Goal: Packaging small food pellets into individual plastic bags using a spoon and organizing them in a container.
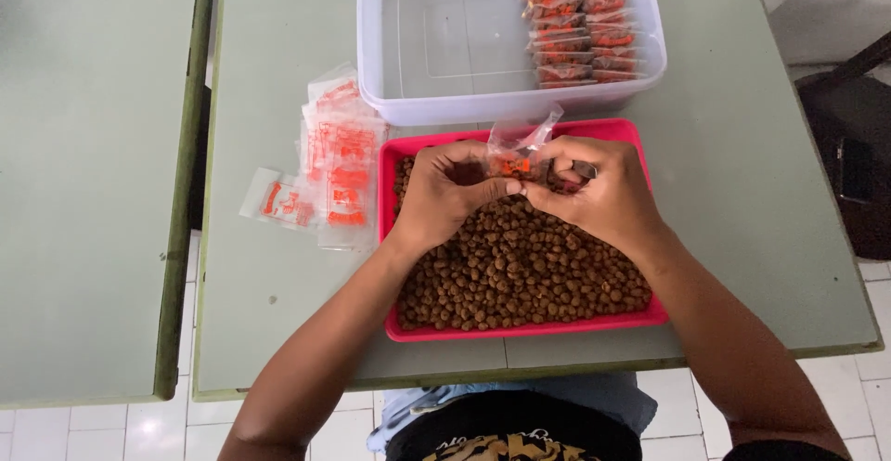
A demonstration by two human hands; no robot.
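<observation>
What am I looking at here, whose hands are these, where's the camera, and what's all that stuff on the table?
There is one picture, taken by a camera worn on a person's head and looking down at their own two bare hands. No machine is involved. The left hand and right hand together hold a small clear bag with orange print, above a pink tray of brown pellets. A pile of empty bags of the same kind lies left of the tray on the grey-green table. Behind the tray stands a white tub with rows of filled bags at its right side.
</observation>
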